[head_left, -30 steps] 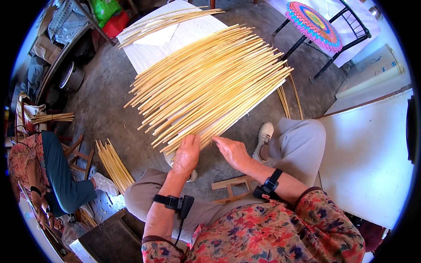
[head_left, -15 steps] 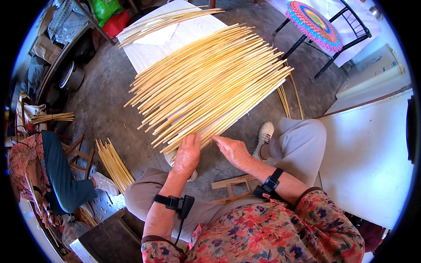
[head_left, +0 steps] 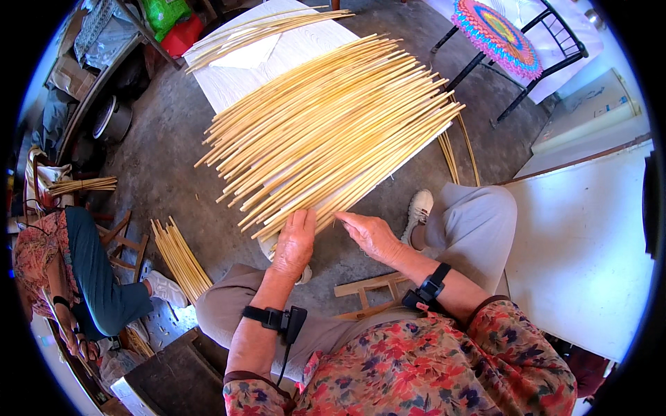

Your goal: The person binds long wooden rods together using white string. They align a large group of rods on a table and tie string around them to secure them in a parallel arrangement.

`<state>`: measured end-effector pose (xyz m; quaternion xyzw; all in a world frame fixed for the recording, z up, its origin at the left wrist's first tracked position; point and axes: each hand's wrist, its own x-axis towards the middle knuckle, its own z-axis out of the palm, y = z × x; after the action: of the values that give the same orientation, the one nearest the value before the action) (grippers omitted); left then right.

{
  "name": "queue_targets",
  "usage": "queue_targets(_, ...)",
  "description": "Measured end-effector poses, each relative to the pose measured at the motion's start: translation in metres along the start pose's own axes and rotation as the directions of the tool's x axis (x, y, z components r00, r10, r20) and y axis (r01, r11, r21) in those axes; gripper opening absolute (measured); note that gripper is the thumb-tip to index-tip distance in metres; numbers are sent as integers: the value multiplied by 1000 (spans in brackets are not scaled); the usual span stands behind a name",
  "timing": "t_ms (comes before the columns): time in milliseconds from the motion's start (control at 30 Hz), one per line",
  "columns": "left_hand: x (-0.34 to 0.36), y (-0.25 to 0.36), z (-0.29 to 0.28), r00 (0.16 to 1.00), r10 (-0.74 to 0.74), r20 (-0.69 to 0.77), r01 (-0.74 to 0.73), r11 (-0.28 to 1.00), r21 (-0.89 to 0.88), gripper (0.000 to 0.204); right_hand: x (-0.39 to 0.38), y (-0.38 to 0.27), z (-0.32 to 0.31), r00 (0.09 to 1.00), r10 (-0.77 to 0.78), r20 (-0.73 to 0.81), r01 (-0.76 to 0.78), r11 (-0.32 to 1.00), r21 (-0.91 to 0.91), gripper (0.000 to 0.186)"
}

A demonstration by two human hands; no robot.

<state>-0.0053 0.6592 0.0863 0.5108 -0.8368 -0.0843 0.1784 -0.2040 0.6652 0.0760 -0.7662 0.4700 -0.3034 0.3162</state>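
Observation:
Many slender yellow sticks (head_left: 333,111), like reeds or peeled canes, lie side by side across a white tabletop (head_left: 216,84) in front of me. My left hand (head_left: 295,239) rests its stretched fingers on the nearest sticks at the table's near corner. Just to its right, my right hand (head_left: 371,234) points its extended fingers inward beside the same corner. Its fingertips are close to the near stick's side, and whether they touch it is unclear. No stick shows lifted in either hand. The undersides of my fingers are hidden.
More sticks (head_left: 270,33) lie on the table's far end. A stick bundle (head_left: 179,256) leans near my left knee. At far left a person (head_left: 104,277) sits, hands on a long strip. A chair with a colourful round cushion (head_left: 496,38) stands far right; a wooden frame (head_left: 371,295) lies below my hands.
My hands keep almost the same place and pose at the near corner, and the sticks lie as before. The seated person's hands at far left have shifted slightly.

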Motion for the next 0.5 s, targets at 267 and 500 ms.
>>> queue_targets(267,1,0,-1,1000,1,-11,-1,1000,4,26,1,-2,-3,998,33,48,-34,999,23,31)
queue_targets(500,1,-1,-1,1000,6,-17,-6,1000,-18,26,3,-3,-7,995,55,86,-60,997,53,33)
